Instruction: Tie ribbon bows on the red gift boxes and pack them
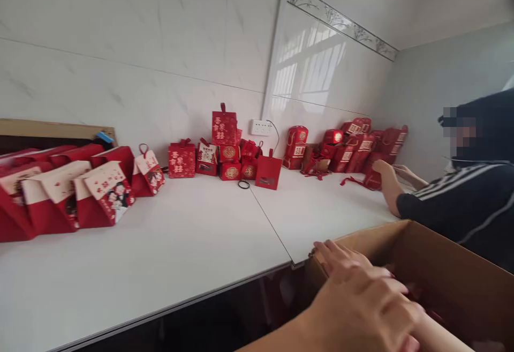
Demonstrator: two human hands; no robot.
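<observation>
At the lower right, my right hand [337,255] has its fingers bent over the rim of an open cardboard box [373,240]. My left hand [367,306] crosses in front, its fingers curled over my right forearm [439,333]. The left hand is slightly blurred, and it hides my right wrist. Inside the box, dark red items [415,290] lie in shadow, too dim to make out. A small red bit shows under my left fingertips; I cannot tell what it is.
Red and cream gift boxes [106,194] stand in rows at the left of the white table [180,255]. Several red gift boxes [225,127] are stacked against the wall. A black ring [243,184] lies near them. At right, a person [466,196] handles red boxes [373,172].
</observation>
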